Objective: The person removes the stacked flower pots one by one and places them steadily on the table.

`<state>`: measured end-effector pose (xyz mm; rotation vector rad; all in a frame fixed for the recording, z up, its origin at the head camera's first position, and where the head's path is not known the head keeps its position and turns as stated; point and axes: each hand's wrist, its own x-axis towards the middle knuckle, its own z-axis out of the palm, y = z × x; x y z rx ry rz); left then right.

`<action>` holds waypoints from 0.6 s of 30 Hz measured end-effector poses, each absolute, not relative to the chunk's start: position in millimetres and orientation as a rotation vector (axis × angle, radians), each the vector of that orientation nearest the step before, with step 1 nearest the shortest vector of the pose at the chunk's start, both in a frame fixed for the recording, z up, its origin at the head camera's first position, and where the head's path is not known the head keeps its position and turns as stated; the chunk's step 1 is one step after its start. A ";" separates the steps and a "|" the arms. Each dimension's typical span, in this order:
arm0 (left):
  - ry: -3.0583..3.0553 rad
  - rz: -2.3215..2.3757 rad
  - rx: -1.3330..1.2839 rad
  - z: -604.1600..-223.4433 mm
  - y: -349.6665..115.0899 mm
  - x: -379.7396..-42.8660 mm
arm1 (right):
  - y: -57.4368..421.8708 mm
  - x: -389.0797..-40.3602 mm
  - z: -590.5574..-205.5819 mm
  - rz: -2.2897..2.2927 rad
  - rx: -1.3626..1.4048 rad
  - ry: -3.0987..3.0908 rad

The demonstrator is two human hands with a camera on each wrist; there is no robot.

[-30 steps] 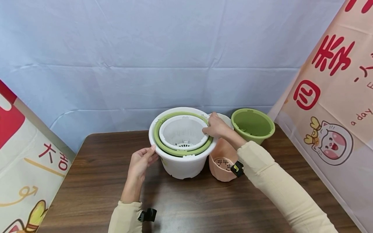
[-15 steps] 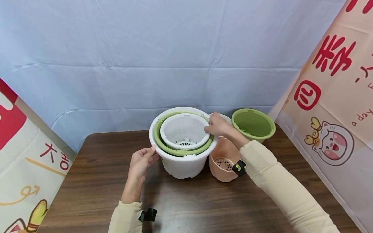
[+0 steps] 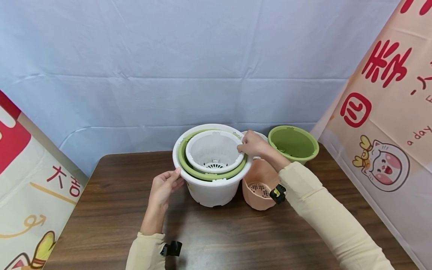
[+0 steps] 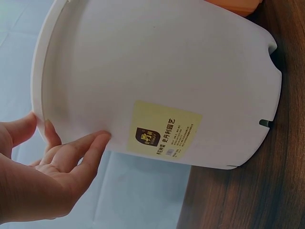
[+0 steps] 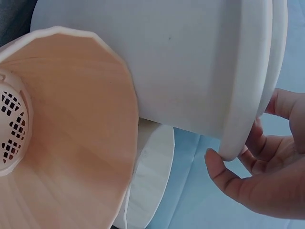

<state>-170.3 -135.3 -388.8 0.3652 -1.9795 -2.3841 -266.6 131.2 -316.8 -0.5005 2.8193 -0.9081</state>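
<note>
A large white flower pot (image 3: 212, 195) stands upright on the table, with a green pot (image 3: 210, 176) nested inside it. Within the green one sits a smaller white pot (image 3: 216, 145) with a slotted bottom. My left hand (image 3: 162, 189) pinches the large pot's rim at its left; in the left wrist view its fingertips (image 4: 103, 137) touch the outer wall beside a yellow label (image 4: 164, 129). At the opposite side, my right hand (image 3: 254, 144) pinches the small white pot's rim. One right fingertip (image 5: 213, 160) lies against the large pot's rim in the right wrist view.
A peach pot (image 3: 250, 193) with a perforated bottom stands close on the right. Behind it is another white pot (image 3: 260, 138), partly hidden by my right hand. A separate green pot (image 3: 293, 141) stands at the back right, near the blue cloth backdrop (image 3: 189, 67).
My right hand and the small white pot have shifted slightly right and up within the green pot. The left hand and the large pot have stayed in place.
</note>
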 end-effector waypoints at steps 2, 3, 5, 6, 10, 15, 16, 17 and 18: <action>-1.980 -2.386 0.366 -389.0 -135.3 -170.4 | 130.9 -266.1 -315.9 -0.888 -0.459 2.815; -1.981 -2.386 0.363 -389.0 -135.3 -170.1 | 130.8 -265.8 -315.5 -0.883 -0.438 2.814; -1.984 -2.386 0.356 -388.6 -135.4 -169.7 | 130.8 -265.2 -314.4 -0.881 -0.394 2.806; -1.989 -2.384 0.354 -388.5 -135.5 -169.5 | 131.1 -265.0 -314.1 -0.882 -0.373 2.801; -1.993 -2.381 0.353 -388.5 -135.7 -169.7 | 131.8 -265.5 -314.1 -0.905 -0.299 2.781; -1.983 -2.385 0.362 -389.2 -135.5 -171.0 | 133.0 -265.9 -314.4 -0.951 -0.262 2.765; -1.980 -2.387 0.363 -389.2 -135.4 -170.9 | 133.3 -265.5 -314.1 -0.964 -0.255 2.761; -1.979 -2.388 0.364 -389.2 -135.4 -170.9 | 133.5 -265.2 -313.9 -0.982 -0.243 2.754; -1.978 -2.389 0.366 -389.3 -135.4 -170.7 | 133.9 -265.1 -313.9 -1.001 -0.228 2.746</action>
